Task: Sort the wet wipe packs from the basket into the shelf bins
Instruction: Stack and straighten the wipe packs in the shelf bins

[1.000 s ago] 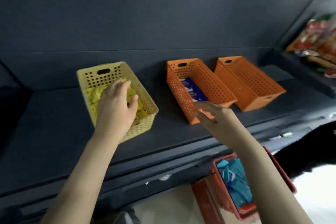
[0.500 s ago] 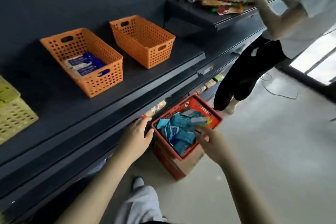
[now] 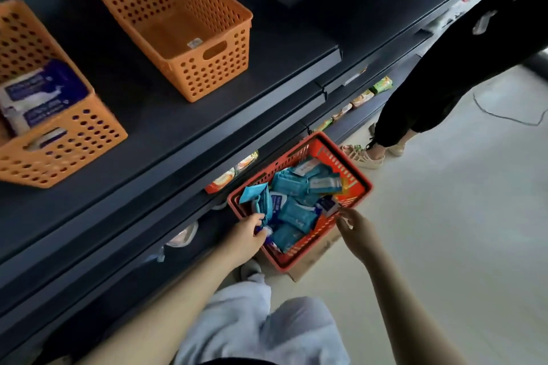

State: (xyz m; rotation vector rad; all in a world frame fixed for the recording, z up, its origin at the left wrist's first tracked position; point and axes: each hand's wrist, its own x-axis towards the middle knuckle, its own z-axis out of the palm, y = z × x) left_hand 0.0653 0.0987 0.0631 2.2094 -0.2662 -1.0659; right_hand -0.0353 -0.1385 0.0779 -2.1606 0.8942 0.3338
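Bystander and clutter by the shelving
A second person [image 3: 439, 74] in black trousers and pale sandals [image 3: 363, 155] stands on the light floor [image 3: 444, 231]. Snack packets [image 3: 363, 98] line a low shelf, a thin cable [image 3: 504, 111] loops nearby, and a cardboard box [image 3: 311, 261] sits on the floor.

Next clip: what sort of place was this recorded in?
Probably a shop aisle, or a mock-up of one: dark tiered shelving, snack packets lining a lower shelf, orange bins on top, and a red shopping basket below.
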